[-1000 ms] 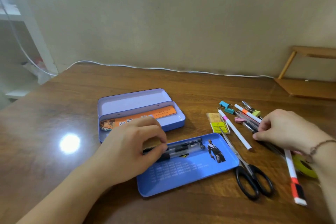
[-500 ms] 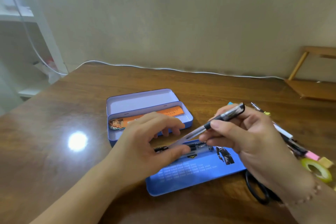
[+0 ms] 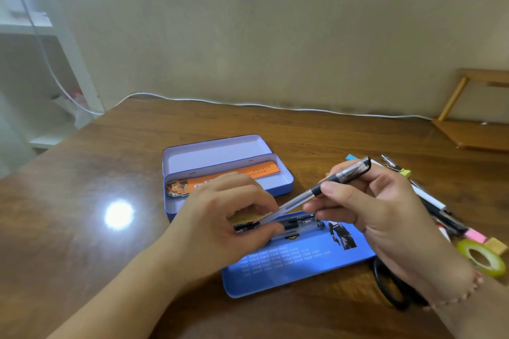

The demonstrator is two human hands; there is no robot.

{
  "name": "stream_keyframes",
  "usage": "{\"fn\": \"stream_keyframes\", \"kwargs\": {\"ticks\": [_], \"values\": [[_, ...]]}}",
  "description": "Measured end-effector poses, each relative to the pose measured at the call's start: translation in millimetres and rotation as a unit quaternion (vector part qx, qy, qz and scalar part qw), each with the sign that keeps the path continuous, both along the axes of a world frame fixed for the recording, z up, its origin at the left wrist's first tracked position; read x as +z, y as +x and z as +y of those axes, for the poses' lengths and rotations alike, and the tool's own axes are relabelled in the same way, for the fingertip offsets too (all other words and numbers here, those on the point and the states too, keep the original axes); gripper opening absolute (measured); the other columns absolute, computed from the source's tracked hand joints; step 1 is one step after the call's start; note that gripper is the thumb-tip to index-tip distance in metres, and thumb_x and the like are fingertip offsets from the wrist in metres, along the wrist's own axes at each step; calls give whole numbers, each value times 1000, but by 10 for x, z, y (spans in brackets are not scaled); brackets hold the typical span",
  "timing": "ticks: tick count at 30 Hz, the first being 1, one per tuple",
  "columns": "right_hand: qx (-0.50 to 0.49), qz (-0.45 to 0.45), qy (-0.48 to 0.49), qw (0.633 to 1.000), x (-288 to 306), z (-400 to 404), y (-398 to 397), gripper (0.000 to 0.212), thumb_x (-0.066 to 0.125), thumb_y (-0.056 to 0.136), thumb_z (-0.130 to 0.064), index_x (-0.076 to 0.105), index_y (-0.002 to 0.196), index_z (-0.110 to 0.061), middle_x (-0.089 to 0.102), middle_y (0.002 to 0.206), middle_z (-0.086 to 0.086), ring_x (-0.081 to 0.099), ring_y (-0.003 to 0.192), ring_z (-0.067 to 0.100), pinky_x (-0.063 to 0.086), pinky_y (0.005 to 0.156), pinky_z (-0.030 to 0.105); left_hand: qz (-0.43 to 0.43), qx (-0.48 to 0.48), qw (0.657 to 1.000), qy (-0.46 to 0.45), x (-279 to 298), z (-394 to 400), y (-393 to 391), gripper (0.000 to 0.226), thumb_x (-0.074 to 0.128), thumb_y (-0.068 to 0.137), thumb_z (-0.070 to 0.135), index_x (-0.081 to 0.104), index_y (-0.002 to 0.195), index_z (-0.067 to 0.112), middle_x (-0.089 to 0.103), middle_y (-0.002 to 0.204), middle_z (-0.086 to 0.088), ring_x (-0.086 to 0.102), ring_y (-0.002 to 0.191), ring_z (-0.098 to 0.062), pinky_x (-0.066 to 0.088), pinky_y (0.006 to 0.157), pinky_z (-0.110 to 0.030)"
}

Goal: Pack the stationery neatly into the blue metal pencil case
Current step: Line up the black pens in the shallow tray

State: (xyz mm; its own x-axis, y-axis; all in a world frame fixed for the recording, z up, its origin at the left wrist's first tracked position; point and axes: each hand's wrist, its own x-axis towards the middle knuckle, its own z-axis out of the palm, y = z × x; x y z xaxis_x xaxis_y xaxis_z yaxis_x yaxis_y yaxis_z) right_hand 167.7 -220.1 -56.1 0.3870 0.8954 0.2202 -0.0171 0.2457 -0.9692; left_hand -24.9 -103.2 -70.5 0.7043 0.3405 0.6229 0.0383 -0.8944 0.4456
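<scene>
Left hand (image 3: 220, 226): fingers curled, pinching the pens (image 3: 292, 226) lying along the far edge of the blue tray (image 3: 289, 270).
Open case (image 3: 228, 165): just beyond it, an orange ruler (image 3: 248, 173) inside.
Right hand (image 3: 366, 206): grips a clear black-capped pen (image 3: 316, 190), tilted, tip down toward the left fingers.
Far right: loose pens (image 3: 432, 203), green tape roll (image 3: 482, 257), scissors (image 3: 391, 289).

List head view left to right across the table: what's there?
Light glare → left hand → blue tray → right hand holding a pen → green tape roll. The open case behind overlaps the left hand, so it is left out.
</scene>
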Motion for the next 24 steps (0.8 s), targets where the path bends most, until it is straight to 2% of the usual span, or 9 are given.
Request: {"fn": "stream_keyframes", "kwargs": {"ticks": [5,8,11,13,16,18,21,24], "values": [[32,40,-10,999,-52,-2,7,11,77,71,-19,72,79,-15,73,80,22,73,78,38,58,60,25,-10,7,1000,-14,-14,15,0,20,85,73,24,71,85,19,65,85,11,56,76,-3,47,69,-16],[49,11,-14,999,-33,6,46,22,84,70,-23,71,87,-19,74,86,19,74,80,35,59,62,27,-8,4,999,-36,-37,14,8,11,80,76,22,70,82,23,67,78,10,62,71,-10,52,63,-28],[-20,-188,2,982,53,-41,226,46,84,63,-31,66,105,-32,73,94,5,72,83,20,59,73,27,-9,8,997,-71,-60,41,-2,7,78,76,24,73,81,25,69,76,11,66,69,-12,54,61,-30],[-43,-324,19,945,91,-71,323,33,79,65,-34,72,97,-32,72,93,-3,70,86,16,57,79,28,-5,10,996,-84,-62,53,-6,6,78,76,25,75,81,26,71,75,12,67,70,-12,54,62,-29],[-49,-493,34,868,33,-63,368,13,77,73,-21,74,86,-22,69,87,-12,67,86,13,52,77,28,23,-1,995,-99,-64,68,-16,7,79,77,24,75,81,27,71,75,14,67,70,-10,53,61,-22],[-40,-544,6,838,-16,-46,364,14,81,73,-17,75,82,-24,64,89,-16,62,89,10,48,77,29,69,-19,994,-83,-69,80,-32,8,79,78,23,73,82,28,69,77,14,65,73,-9,51,63,-20],[-11,-564,-71,823,-60,-47,353,10,80,73,-32,75,81,-33,59,85,-21,57,89,5,48,75,33,122,-38,991,-46,-74,98,-34,11,75,81,29,71,91,28,66,89,15,64,87,-8,52,74,-25],[26,-573,-121,810,-131,-18,292,12,75,76,-42,74,87,-38,61,86,-26,54,90,-1,49,75,31,151,-43,987,-23,-99,117,-13,20,75,79,33,69,98,29,60,101,17,59,97,-5,48,83,-23]]}}
